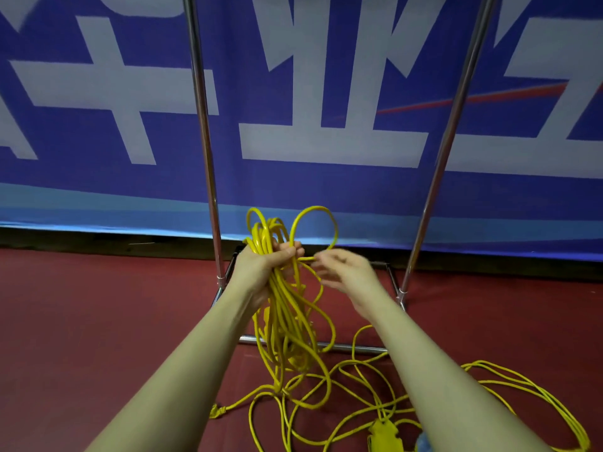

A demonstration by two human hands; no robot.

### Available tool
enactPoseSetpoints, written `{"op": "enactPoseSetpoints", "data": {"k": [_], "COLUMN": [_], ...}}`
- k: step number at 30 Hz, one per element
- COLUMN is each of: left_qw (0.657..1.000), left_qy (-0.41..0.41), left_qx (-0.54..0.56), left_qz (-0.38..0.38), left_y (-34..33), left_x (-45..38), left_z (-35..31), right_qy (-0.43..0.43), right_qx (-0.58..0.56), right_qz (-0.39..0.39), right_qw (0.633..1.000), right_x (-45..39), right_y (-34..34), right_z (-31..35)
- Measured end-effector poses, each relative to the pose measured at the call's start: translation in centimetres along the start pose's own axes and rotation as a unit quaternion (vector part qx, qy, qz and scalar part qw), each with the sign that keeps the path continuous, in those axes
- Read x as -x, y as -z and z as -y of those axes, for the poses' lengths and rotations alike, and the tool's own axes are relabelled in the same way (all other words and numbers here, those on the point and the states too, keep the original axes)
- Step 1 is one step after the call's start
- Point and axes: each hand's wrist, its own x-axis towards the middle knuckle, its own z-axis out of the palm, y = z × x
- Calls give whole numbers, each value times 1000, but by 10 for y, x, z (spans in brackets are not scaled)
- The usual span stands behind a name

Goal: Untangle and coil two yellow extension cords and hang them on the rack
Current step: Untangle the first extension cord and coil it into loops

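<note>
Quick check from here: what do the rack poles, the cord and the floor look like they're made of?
Rack poles: polished metal, probably chromed or stainless steel, judging by mirror-like streaks. Yellow cord: smooth plastic or rubber jacket with slight sheen, bending freely. Floor: matte dark-red sheet, perhaps vinyl or rubber; unsure.

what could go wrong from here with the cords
1. The left hand grips a thick bundle of loops of uneven length; some may slip out and undo the coil.
2. The loose cord on the floor crosses itself many times, so pulling more in may tighten a knot.
3. Loops hang over the rack's base bar, and cord may snag there. The right hand is blurred, so its grip is unclear.
</note>
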Motion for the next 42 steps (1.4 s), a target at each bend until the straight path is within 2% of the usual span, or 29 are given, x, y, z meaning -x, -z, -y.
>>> {"op": "enactPoseSetpoints", "data": {"k": [1, 3, 6, 10, 14, 16, 19, 26, 28, 29, 31, 33, 35, 37, 39, 42], "left_qw": [1000, 999, 999, 999, 1000, 999, 997, 996, 997, 997, 998, 998, 997, 996, 994, 988], "left_qy": [-6, -14, -21, -26, -14, -6, -12, -42, -40, -37, -35, -33, -29, -17, -1, 37], "left_qx": [11, 27, 37, 26, 7, -21, -50, -42, -39, -39, -36, -37, -53, -77, -108, -148], "left_qz": [-4, -10, -5, -8, -22, -35, -56, -70, -59, -53, -44, -48, -51, -43, -27, 10], "left_y": [0, 1, 1, 8, 20, 23, 26, 37, 37, 35, 35, 34, 33, 31, 29, 26], "left_x": [-1, -1, -1, 1, 3, 5, 5, 3, 3, 4, 4, 3, 4, 5, 8, 11], "left_z": [-3, -8, -13, -17, -18, -18, -19, -22, -22, -21, -19, -17, -17, -15, -10, -1], "right_qy": [5, 17, 30, 14, 47, 78, 113, 172, 140, 111, 59, 19, 20, 69, 121, 169], "right_qx": [60, 101, 88, 4, -33, 31, 151, 249, 346, 424, 560, 599, 571, 494, 412, 335], "right_qz": [44, 113, 127, 67, -99, -151, -185, -218, -213, -197, -119, -21, 62, 108, 111, 99], "right_qw": [997, 988, 987, 998, 993, 985, 964, 928, 903, 877, 818, 800, 818, 860, 896, 922], "right_x": [3, 6, 8, 6, -5, -10, -13, -8, -5, -4, -3, -2, 0, 2, 6, 8], "right_y": [-1, -7, -20, -27, -13, -5, 3, 7, 8, 9, 11, 13, 15, 17, 16, 12], "right_z": [-4, -10, -13, -7, -5, -13, -22, -24, -21, -17, -11, -9, -9, -5, 6, 17]}}
